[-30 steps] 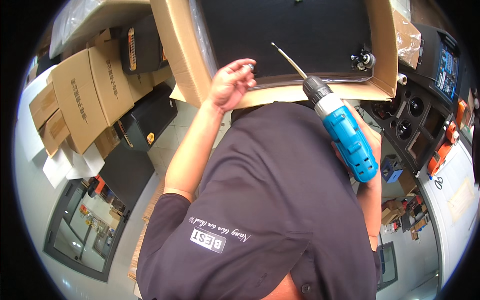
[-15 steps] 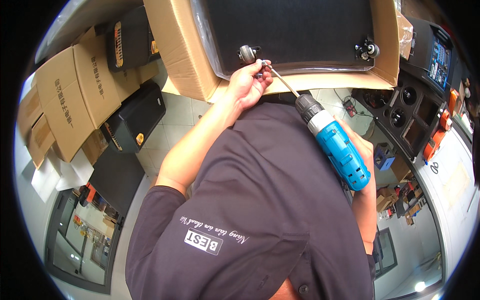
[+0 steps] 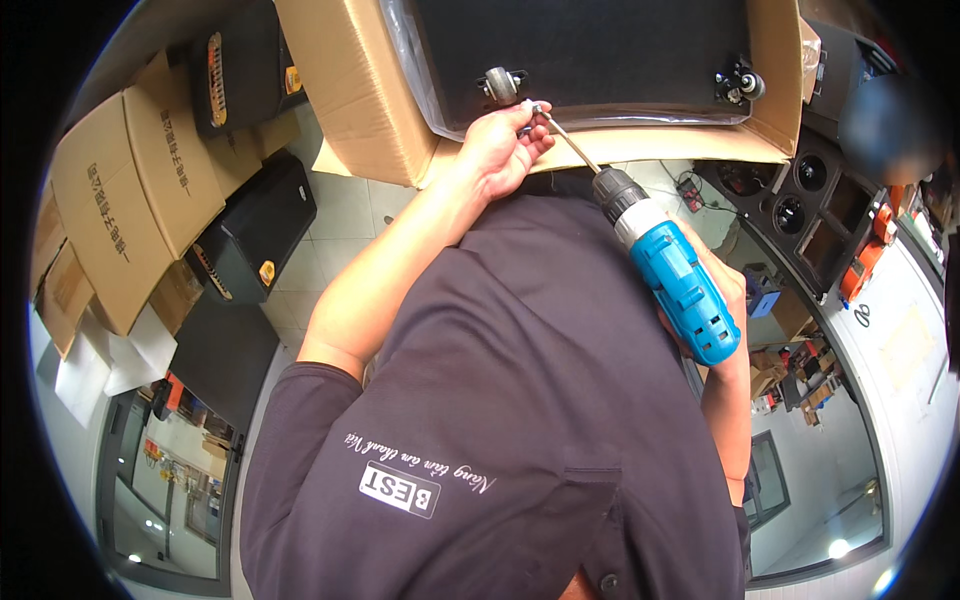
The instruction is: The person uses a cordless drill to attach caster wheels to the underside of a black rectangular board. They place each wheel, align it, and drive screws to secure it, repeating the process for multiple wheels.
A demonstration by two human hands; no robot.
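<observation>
My right hand [image 3: 725, 283] is wrapped round a blue cordless drill [image 3: 682, 290] with a black chuck; its handle is mostly hidden beneath the body. A long thin bit [image 3: 573, 142] runs from the chuck up and left to the fingertips of my left hand [image 3: 505, 150]. Those fingers are closed in a pinch on a small metal screw [image 3: 538, 110] at the bit's tip, partly covered by the fingers. Just above them, a caster wheel [image 3: 499, 85] is on the black panel [image 3: 590, 50]. A second caster wheel [image 3: 742, 85] sits at the panel's right corner.
An open cardboard box [image 3: 360, 90] with clear plastic lining surrounds the panel. To the left stand more cardboard boxes [image 3: 140, 190] and a black speaker cabinet [image 3: 262, 225]. At right are a black cabinet with round openings [image 3: 790, 215] and a person's blurred head [image 3: 890, 128].
My hands, the drill and the bit keep nearly the same pose near the left caster. The view has shifted slightly. At the right, a person's head has come into view.
</observation>
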